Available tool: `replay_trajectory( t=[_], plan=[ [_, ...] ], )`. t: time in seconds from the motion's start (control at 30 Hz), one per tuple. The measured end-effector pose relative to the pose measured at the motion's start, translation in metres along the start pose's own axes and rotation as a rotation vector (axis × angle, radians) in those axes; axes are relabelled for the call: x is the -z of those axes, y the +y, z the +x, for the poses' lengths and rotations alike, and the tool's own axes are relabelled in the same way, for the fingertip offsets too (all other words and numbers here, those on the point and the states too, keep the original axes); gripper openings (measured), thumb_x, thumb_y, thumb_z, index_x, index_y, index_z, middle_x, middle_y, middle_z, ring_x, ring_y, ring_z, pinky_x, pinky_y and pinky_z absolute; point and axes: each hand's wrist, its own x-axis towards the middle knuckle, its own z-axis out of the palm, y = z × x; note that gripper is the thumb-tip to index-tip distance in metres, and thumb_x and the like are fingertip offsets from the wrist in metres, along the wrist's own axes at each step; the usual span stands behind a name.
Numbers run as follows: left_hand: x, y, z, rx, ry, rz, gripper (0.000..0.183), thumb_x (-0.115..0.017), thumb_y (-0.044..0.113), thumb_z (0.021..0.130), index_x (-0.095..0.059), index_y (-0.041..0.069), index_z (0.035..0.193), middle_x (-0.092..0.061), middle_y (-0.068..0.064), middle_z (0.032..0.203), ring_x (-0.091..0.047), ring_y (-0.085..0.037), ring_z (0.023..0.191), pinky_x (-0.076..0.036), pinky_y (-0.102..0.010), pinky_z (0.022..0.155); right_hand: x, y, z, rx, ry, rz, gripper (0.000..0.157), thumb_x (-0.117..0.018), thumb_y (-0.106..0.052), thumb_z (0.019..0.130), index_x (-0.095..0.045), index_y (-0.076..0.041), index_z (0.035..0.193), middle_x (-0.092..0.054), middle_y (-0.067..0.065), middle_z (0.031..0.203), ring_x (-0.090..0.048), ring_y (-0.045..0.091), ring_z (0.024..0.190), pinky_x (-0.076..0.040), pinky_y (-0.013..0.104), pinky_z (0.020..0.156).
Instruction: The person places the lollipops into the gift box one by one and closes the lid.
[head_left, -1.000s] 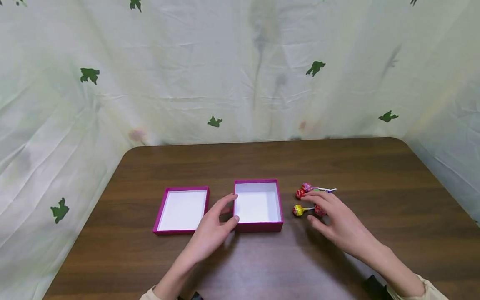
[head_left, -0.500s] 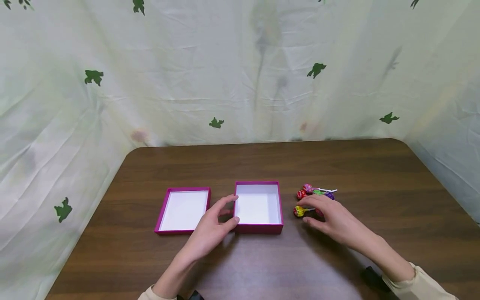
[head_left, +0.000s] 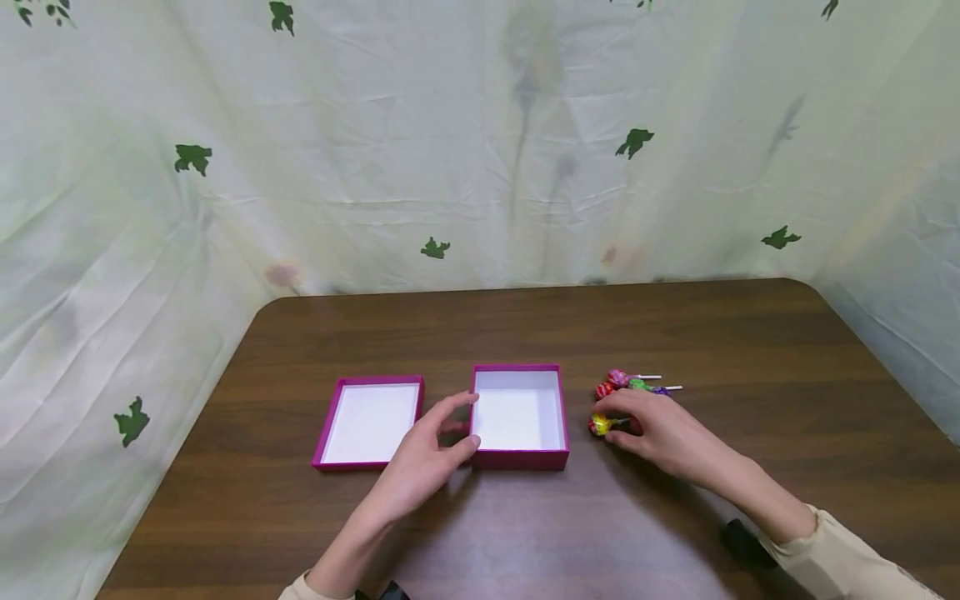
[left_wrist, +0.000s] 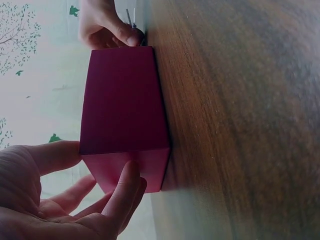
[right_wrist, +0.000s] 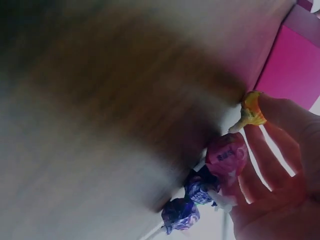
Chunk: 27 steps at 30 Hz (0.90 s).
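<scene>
An uncovered magenta box with a white inside stands mid-table. My left hand touches its left wall with thumb and fingertips; in the left wrist view the fingers lie relaxed along the box's side. To the right of the box, my right hand pinches a yellow lollipop by its head; in the right wrist view the thumb lies against the yellow wrapper. Beneath that palm show a dark pink lollipop and purple ones.
The box's lid, white inside with a magenta rim, lies inside up left of the box. Beyond the right hand lie a pink lollipop, a red one and a green one. A pale curtain hangs behind the table.
My right hand has moved slightly left and toward me, its fingers closing on the yellow lollipop. The purple and green lollipops have come into sight behind it. My left hand stays at the box.
</scene>
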Motion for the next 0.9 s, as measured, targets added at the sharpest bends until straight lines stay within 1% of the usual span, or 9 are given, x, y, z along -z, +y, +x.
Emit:
replay_trajectory(
  t=[0.2, 0.33, 0.47, 0.7, 0.9],
  plan=[
    [0.0, -0.001, 0.0, 0.011, 0.001, -0.003, 0.049, -0.069, 0.017, 0.091, -0.055, 0.023, 0.138, -0.052, 0.002, 0.138, -0.058, -0.023, 0.115, -0.049, -0.041, 0.081, -0.002, 0.004, 0.004, -0.022, -0.056, 0.014, 0.034, -0.08, -0.011, 0.081, -0.07, -0.017, 0.113, -0.066, -0.011, 0.11, -0.061, 0.011, 0.101, -0.05, 0.039, 0.089],
    [-0.001, -0.002, 0.0, 0.013, -0.002, -0.005, 0.049, -0.069, 0.019, 0.091, -0.055, 0.025, 0.138, -0.052, 0.002, 0.138, -0.058, -0.023, 0.115, -0.049, -0.041, 0.081, -0.002, 0.009, 0.005, -0.049, -0.075, 0.036, 0.036, -0.081, -0.014, 0.081, -0.07, -0.02, 0.114, -0.065, -0.013, 0.109, -0.06, 0.01, 0.1, -0.05, 0.037, 0.087],
    [-0.001, -0.002, 0.001, 0.015, -0.002, -0.007, 0.049, -0.069, 0.019, 0.092, -0.055, 0.026, 0.138, -0.052, 0.002, 0.138, -0.058, -0.023, 0.115, -0.05, -0.041, 0.081, -0.001, 0.014, 0.005, -0.056, -0.083, 0.055, 0.036, -0.082, -0.017, 0.08, -0.07, -0.022, 0.114, -0.065, -0.012, 0.109, -0.06, 0.012, 0.097, -0.05, 0.035, 0.084],
    [0.0, -0.003, 0.001, 0.02, -0.01, -0.016, 0.049, -0.068, 0.019, 0.092, -0.054, 0.025, 0.139, -0.052, 0.001, 0.138, -0.057, -0.024, 0.115, -0.05, -0.04, 0.079, 0.0, 0.016, 0.007, -0.014, -0.079, 0.07, 0.032, -0.082, -0.013, 0.08, -0.072, -0.022, 0.108, -0.065, -0.014, 0.104, -0.06, 0.009, 0.093, -0.051, 0.031, 0.081],
    [0.0, -0.002, 0.001, 0.021, -0.017, -0.019, 0.049, -0.068, 0.02, 0.092, -0.053, 0.024, 0.139, -0.053, 0.0, 0.137, -0.058, -0.024, 0.114, -0.05, -0.04, 0.079, 0.001, 0.015, 0.005, 0.0, -0.057, 0.077, 0.031, -0.08, -0.012, 0.081, -0.072, -0.024, 0.109, -0.066, -0.015, 0.105, -0.06, 0.009, 0.092, -0.051, 0.031, 0.08]
  ],
)
